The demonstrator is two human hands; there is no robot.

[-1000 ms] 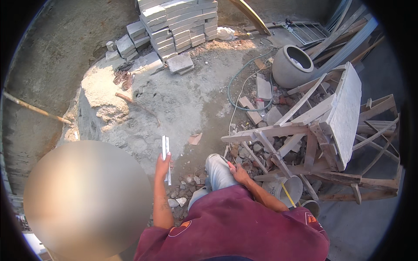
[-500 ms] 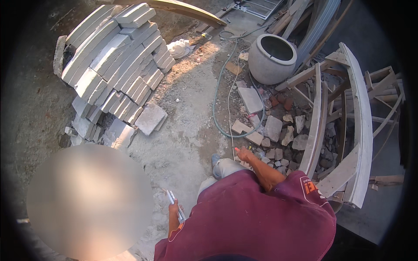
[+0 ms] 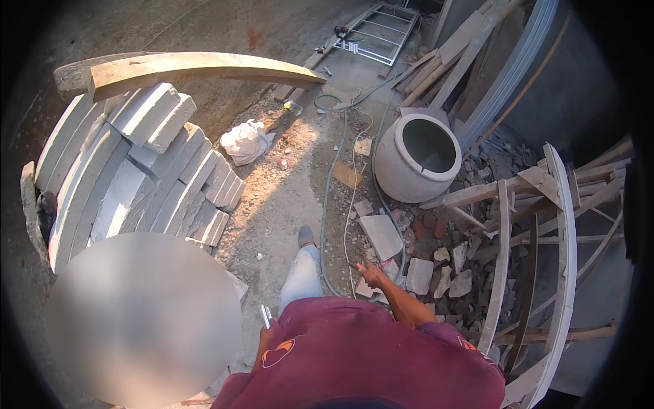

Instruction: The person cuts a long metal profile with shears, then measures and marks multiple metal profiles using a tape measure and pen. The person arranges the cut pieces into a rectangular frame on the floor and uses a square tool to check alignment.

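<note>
the person is walking over a messy ground [image 3: 286, 198] full of rubble, and the step in hand looks like carrying small things across it.

the left hand [image 3: 264, 326] sits low by the hip, mostly hidden by the red shirt. its grip is closed around a thin pale strip [image 3: 265, 315] that pokes up out of it. the right hand [image 3: 372, 274] is out to the side, over the broken stones [image 3: 419, 273]. its grip looks curled around something small with a bit of red on it, but it is too small to tell what it is.

a green hose [image 3: 328, 204] runs along the ground just beside the front foot [image 3: 306, 236]. flat stone pieces [image 3: 381, 235] lie near the right hand. a big round grey pot [image 3: 417, 157] stands further off, with a pile of grey blocks [image 3: 136, 177] on the other side and a curved wooden frame [image 3: 545, 273] to the right.

to do this well, i think the feet should go on the bare sandy path between the blocks and the rubble. step over the hose, not on it, as it could roll. keep the strip pointing up and close to the body so it does not catch on anything. look down before each step, since loose stones can tip.
</note>
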